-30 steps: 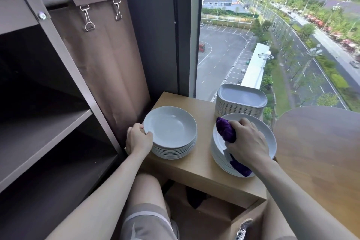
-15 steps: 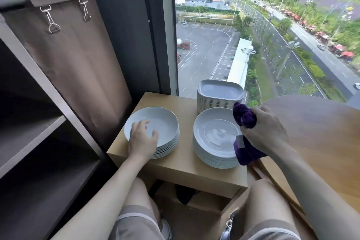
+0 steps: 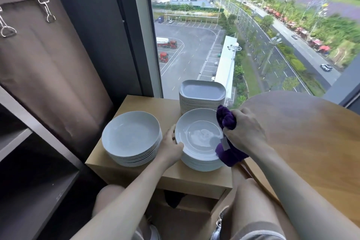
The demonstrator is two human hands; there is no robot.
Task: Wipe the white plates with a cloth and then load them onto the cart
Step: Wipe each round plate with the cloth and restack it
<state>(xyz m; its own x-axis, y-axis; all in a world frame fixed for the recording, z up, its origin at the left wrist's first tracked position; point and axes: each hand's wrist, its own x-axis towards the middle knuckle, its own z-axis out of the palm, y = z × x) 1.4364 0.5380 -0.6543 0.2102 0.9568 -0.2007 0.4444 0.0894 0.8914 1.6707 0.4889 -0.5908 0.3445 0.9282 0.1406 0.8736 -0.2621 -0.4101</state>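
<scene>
**Desk:** What does the head view show?

**Photographer:** A seated person works at a small wooden side table (image 3: 148,103) set against a tall window (image 3: 194,48) that looks down on a car park. The right hand (image 3: 245,132) is clenched round a bunched purple cloth (image 3: 227,118). It holds the cloth at the right rim of the top plate (image 3: 198,134) of the right-hand round stack (image 3: 202,163), and the cloth's lower end hangs over that plate's near-right edge.

**Desk:** And the other hand?

**Photographer:** The left hand (image 3: 171,147) grips the same plate at its left rim, with the thumb over the lip and the fingers curled at the edge. It sits in the gap between the two round stacks.

**Desk:** Where are the other plates?

**Photographer:** All are on the side table. A left-hand round stack (image 3: 131,133) of white plates stands just beside the first. A square stack (image 3: 202,91) of white plates stands at the far right, directly behind the gripped plate and close to the glass.

**Desk:** And the cart?

**Photographer:** It is at the left edge of the view, with dark cart shelves (image 3: 29,191) low and near. A brown fabric bag (image 3: 48,64) hangs on the cart's side from metal clips (image 3: 46,8), just left of the side table. A round wooden table (image 3: 303,128) fills the right, and the right forearm crosses its near edge.
</scene>
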